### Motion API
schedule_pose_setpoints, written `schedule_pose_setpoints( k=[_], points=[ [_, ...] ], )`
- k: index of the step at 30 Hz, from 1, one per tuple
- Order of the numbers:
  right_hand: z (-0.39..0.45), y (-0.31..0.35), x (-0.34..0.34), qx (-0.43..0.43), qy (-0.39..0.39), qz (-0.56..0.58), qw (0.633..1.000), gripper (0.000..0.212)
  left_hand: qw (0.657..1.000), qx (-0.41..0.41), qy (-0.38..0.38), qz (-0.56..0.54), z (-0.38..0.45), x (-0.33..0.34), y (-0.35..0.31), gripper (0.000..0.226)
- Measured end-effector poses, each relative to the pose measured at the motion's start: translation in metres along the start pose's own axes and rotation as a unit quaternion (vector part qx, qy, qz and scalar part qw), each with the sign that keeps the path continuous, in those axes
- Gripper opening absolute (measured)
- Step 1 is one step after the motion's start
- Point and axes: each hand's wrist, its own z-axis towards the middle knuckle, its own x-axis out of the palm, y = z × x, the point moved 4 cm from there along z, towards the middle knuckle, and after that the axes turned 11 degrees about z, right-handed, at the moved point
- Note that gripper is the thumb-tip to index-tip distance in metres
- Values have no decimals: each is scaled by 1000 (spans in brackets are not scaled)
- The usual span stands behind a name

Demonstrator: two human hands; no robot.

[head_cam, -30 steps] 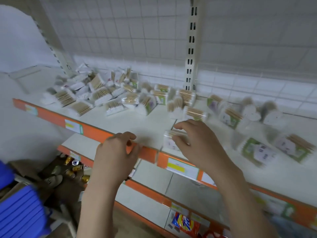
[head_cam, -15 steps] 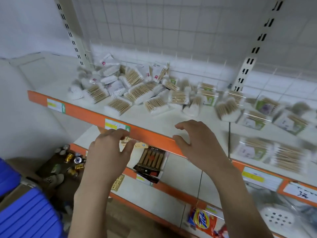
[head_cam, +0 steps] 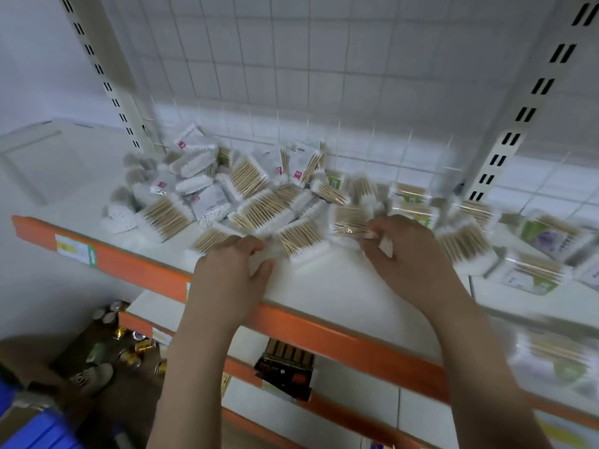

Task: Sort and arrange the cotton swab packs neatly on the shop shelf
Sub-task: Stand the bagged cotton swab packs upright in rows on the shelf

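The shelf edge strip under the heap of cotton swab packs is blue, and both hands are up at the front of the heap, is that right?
Not quite: the shelf edge strip is orange, not blue, as the head view shows. The rest holds: the left hand and right hand are both at the front of the heap of cotton swab packs.

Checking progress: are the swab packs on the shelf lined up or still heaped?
Heaped: the packs overlap at mixed angles on the shelf.

Two bare forearms, no sleeves in view, left hand (head_cam: 231, 273) and right hand (head_cam: 410, 254) without rings, watch or gloves, short plain nails
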Motion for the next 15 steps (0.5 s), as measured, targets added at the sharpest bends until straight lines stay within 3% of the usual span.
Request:
schedule_pose_setpoints(
  k=[9, 13, 15],
  points=[
    [58, -11, 12, 9, 34, -55, 998, 25, 1000, 22, -15, 3, 55, 9, 11, 31],
    [71, -14, 26, 45, 110, -61, 991, 31, 999, 48, 6, -17, 80, 15, 16, 36],
    [70, -13, 33, 71, 146, -53, 985, 44, 998, 60, 29, -10, 90, 20, 18, 42]
  ],
)
